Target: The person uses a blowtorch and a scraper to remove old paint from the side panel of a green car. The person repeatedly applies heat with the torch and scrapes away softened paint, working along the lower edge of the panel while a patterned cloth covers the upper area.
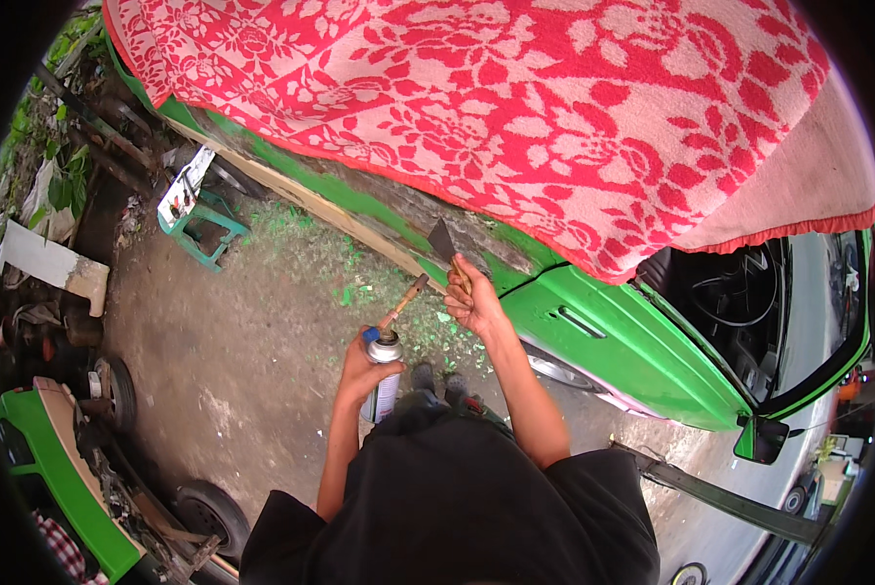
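My left hand (361, 372) is wrapped round a metal spray-type can (383, 392) with a pale label, held upright in front of my body. A short wooden stick (399, 308) with a blue end and a dark end slants across the can's top; whether my fingers also grip it is hidden. My right hand (474, 305) is closed on the wooden handle of a putty knife (441, 240). Its dark flat blade points up toward the side of a green car (613, 341). Beside the blade, the car's panel shows a bare, greyish-brown patch (439, 216) amid green paint.
A red and pink floral blanket (476, 107) covers the car's top. Green paint flakes (355, 293) litter the concrete floor. A teal stool (206, 229) stands at the left. Wheels (213, 517) and a green body part (72, 487) lie lower left. A side mirror (761, 440) juts out at right.
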A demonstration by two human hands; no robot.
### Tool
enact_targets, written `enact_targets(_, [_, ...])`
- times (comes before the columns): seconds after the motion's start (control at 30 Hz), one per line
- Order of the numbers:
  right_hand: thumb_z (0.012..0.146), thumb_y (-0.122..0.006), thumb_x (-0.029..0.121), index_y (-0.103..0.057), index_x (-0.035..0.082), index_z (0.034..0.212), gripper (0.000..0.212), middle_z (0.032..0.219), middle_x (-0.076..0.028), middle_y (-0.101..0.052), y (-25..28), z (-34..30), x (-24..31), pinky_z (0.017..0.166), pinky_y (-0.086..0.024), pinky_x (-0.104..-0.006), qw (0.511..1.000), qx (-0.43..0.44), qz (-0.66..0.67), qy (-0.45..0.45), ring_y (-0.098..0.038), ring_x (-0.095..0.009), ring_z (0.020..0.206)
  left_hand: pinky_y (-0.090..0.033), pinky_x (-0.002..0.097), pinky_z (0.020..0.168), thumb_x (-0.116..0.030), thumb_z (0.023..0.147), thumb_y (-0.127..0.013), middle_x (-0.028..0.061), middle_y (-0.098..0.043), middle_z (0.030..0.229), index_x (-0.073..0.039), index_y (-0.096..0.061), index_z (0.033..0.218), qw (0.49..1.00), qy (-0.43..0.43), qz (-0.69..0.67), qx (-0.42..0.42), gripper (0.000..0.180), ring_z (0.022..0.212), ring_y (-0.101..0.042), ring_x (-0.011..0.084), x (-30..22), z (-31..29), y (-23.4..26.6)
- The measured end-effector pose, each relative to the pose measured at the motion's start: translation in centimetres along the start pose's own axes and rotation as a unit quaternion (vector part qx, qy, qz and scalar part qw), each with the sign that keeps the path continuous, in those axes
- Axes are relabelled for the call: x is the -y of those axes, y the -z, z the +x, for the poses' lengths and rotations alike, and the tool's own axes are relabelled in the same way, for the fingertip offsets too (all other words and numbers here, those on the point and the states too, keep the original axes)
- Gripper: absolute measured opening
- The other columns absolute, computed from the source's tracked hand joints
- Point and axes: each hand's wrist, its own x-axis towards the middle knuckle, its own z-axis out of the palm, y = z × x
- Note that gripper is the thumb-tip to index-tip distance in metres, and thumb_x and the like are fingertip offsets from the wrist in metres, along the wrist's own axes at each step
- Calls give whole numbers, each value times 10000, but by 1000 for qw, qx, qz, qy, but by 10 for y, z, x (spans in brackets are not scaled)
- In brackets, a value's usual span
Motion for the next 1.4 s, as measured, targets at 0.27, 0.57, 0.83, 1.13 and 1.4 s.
enact_targets(0.27, [968, -529, 505, -408, 142, 670, 485, 409, 65, -247, 11, 10, 9, 318, -168, -220, 1000, -13, -3, 26, -190, -60, 322, -479, 285, 692, -2, 550, -808, -11, -572, 842, -62, -536, 975, 1000, 11, -6, -20, 508, 768, -570, 105, -5, 3, 3])
enact_targets(0.57, [972, -496, 537, -397, 143, 625, 534, 400, 54, -237, 21, 13, 8, 324, -161, -225, 995, -23, 10, 100, -190, -69, 329, -495, 293, 701, -8, 540, -819, 0, -580, 858, -68, -517, 954, 998, 19, -23, -47, 516, 794, -584, 112, -2, -2, 12])
enact_targets(0.83, [952, -548, 528, -397, 149, 653, 506, 433, 60, -224, 32, 2, -1, 331, -162, -224, 989, -97, -106, -33, -183, -65, 348, -500, 286, 686, 2, 548, -809, 7, -583, 866, -49, -525, 973, 998, 43, -35, -11, 514, 783, -589, 112, 3, -2, 13])
enact_targets(1.13, [982, -501, 495, -383, 154, 631, 503, 401, 64, -254, 44, -70, 6, 309, -150, -211, 999, -33, -5, 32, -200, -50, 313, -495, 273, 709, 37, 581, -797, -1, -587, 873, -36, -545, 1025, 996, -39, -67, 41, 516, 795, -581, 98, -2, 6, -7])
enact_targets(1.4, [978, -510, 494, -376, 151, 639, 501, 423, 61, -234, 42, -77, 23, 317, -144, -222, 993, -69, -73, 64, -176, -62, 334, -483, 281, 687, 27, 630, -748, -6, -607, 859, -46, -497, 1365, 991, -52, -56, 112, 780, 771, -589, 106, -8, 41, -47])
